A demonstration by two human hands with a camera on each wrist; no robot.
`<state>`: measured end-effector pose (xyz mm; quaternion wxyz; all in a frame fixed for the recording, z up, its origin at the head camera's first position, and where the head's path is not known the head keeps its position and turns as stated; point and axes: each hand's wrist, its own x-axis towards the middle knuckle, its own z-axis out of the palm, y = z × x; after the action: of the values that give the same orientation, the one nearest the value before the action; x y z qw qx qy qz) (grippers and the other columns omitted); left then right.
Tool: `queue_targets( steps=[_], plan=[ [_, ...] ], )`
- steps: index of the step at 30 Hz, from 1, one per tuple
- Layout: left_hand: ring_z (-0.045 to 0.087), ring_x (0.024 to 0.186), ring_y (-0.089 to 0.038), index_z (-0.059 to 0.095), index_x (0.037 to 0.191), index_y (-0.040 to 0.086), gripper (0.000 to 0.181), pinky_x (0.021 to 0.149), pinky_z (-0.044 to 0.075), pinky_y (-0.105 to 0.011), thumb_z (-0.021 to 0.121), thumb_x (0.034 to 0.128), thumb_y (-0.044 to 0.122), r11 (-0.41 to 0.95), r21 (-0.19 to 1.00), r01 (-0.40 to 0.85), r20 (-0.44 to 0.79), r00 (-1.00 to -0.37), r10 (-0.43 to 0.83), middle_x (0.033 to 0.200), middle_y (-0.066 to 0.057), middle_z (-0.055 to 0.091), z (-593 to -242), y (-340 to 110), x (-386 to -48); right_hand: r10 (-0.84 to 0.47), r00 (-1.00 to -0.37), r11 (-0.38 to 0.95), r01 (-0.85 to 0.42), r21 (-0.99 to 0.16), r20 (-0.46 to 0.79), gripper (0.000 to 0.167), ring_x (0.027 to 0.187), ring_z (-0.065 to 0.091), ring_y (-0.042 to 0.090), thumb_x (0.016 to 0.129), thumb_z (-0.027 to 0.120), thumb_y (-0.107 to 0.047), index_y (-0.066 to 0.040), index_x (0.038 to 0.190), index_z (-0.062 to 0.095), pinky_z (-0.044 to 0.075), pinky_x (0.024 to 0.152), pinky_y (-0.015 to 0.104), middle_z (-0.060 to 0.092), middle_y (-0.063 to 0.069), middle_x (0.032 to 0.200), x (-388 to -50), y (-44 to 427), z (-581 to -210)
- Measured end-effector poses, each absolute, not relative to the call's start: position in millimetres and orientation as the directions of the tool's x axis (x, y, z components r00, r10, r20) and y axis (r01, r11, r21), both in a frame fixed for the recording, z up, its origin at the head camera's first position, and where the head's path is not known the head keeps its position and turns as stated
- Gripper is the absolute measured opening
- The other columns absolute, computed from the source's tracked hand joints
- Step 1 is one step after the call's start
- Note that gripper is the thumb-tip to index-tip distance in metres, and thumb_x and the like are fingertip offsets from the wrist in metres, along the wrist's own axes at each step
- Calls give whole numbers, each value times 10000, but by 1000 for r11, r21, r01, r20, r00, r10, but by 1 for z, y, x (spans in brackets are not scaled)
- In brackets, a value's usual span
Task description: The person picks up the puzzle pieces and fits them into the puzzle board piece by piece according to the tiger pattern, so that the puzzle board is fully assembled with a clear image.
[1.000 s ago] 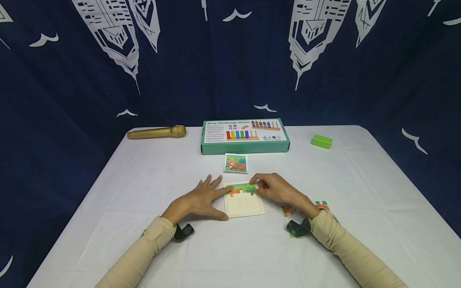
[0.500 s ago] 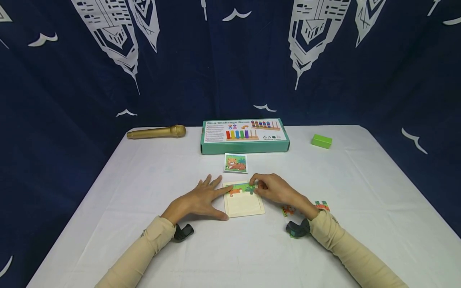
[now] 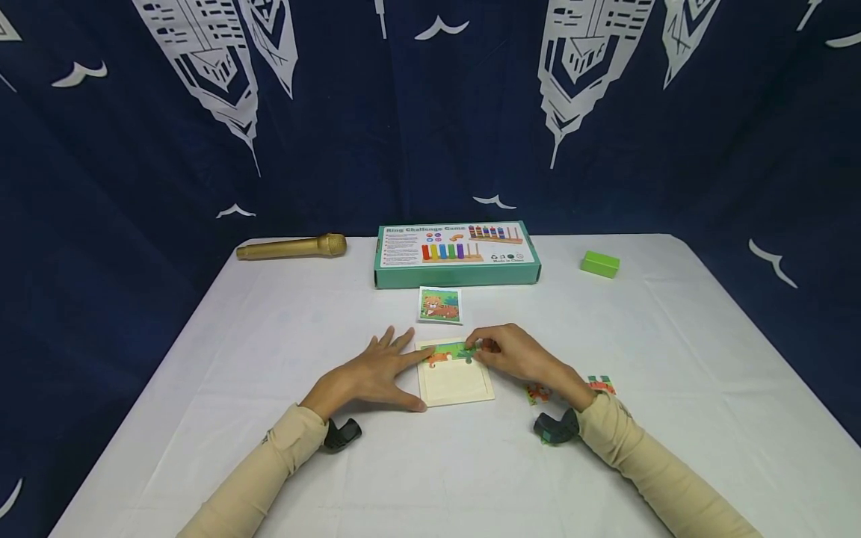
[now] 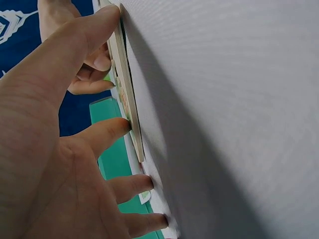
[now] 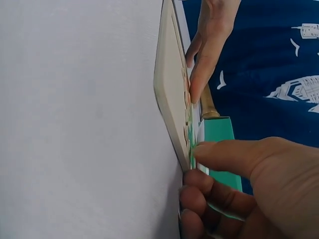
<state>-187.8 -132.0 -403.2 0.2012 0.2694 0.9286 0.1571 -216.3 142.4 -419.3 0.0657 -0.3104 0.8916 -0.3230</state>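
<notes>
Zero big moves since second ago: left hand (image 3: pixel 377 373), fingers spread, touches board (image 3: pixel 456 385); right hand (image 3: pixel 518 353) pinches green piece (image 3: pixel 464 350) in corner. Board no fuller, near part bare.

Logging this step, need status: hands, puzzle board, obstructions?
Left hand spread, touching puzzle board. Right hand pinching at its far right corner. Puzzle pieces along far side, near part bare. Loose pieces off to right; nothing covers bare part.
</notes>
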Motion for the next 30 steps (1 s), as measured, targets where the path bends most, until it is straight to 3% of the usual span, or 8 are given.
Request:
queue_targets(
  steps=[6,12,19,26,30],
  plan=[
    [-52,1451,-409,305,1505,334,928,1157,34,-569,730,728,610,806,400,436,-294,-772,563,1609,-112,67,-403,-132,-188,-661,-750,599,-553,-579,33,205,751,523,67,910,625,-67,-83,1078,740,446,679,219,709,10,987,-214,145,-410],
    [-55,1454,-398,308,1503,339,926,1159,32,-563,733,726,609,806,404,433,-295,-772,563,1611,-100,69,-403,-132,-188,-699,-714,593,-599,-539,24,249,648,451,53,905,600,-39,-75,1114,729,387,607,201,672,-29,846,-213,147,-407],
    [-49,1452,-406,306,1505,335,925,1158,30,-564,732,730,605,803,403,439,-295,-768,568,1609,-111,69,-403,-131,-188,-703,-711,570,-587,-575,28,271,654,454,62,931,581,-71,-106,1168,707,388,618,207,647,-45,825,-215,152,-410],
    [-55,1449,-414,304,1508,325,923,1154,29,-576,731,736,598,797,409,444,-289,-766,575,1606,-128,70,-403,-130,-188,-658,-752,543,-518,-660,49,329,753,516,105,937,622,-142,-128,1265,643,455,660,228,673,-12,1006,-211,170,-409],
    [-48,1453,-405,302,1508,329,928,1157,34,-568,734,732,598,806,397,439,-286,-775,563,1608,-117,75,-404,-131,-187,-613,-784,564,-516,-645,92,421,879,579,138,912,655,-136,-112,1326,580,521,792,327,654,15,1026,-206,186,-407]
  ],
)
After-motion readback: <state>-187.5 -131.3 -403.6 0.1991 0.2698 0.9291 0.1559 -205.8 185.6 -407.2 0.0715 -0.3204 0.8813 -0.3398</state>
